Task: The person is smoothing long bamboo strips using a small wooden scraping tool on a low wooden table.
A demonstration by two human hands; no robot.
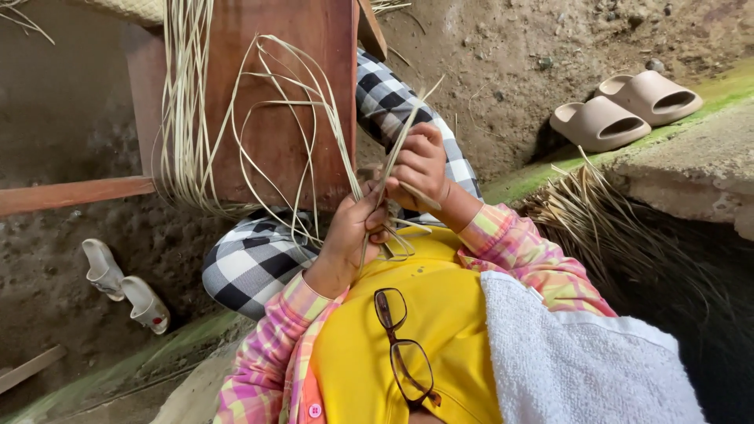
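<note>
- Nearest the camera, a white terry towel (581,361) lies over the person's right shoulder, beside a yellow shirt front (424,314) on which dark-framed folded glasses (402,353) hang from the neckline.
- Pink-and-yellow plaid sleeves (275,345) cover both forearms down to the wrists.
- Left hand (352,235) is curled closed around a bunch of thin pale straw-coloured reed strips (314,126), pinching them just above the yellow shirt.
- Right hand (420,165) sits just beyond and to the right of the left hand, touching it, its fingers bent shut on the upper ends of the same strips, which stick up past the knuckles.
- From the hands the strips loop away to the far left and hang in a thick hank over a reddish-brown wooden board (275,94) that stands upright in front of the person.
- Black-and-white checked trouser legs (251,263) show under the hands, one knee near left, the other running far behind the board.
- A pair of beige moulded slides (624,110) lies on the dirt floor at far right.
- A pair of white heeled shoes (126,286) lies on the ground at near left.
- A heap of dry brown straw (605,228) spreads at right, beside a mossy concrete step (691,165).
</note>
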